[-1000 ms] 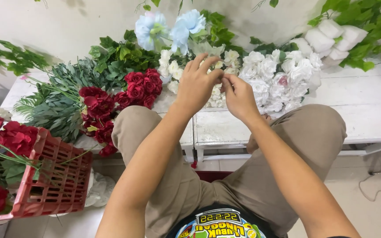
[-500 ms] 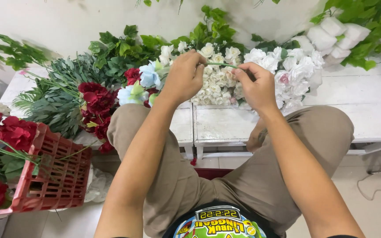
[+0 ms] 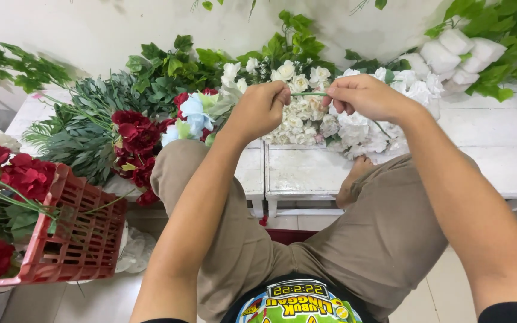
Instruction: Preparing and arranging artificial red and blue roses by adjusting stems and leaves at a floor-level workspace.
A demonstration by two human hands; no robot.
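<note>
My left hand and my right hand are raised in front of me, both pinching a thin green flower stem that runs level between them. The stem's pale blue and white blossoms hang to the left of my left hand, over my left knee. Behind my hands lies a heap of white artificial flowers on a low white table. My knees in tan trousers are drawn up below the hands.
Dark red roses and green foliage lie on the table's left part. A red plastic crate with red roses stands at lower left. More white blooms and leafy branches fill the right back. A white wall stands behind.
The blue-flowered stem went from upright to level, its blossoms swinging down to the left. My hands have spread apart along the stem and risen slightly.
</note>
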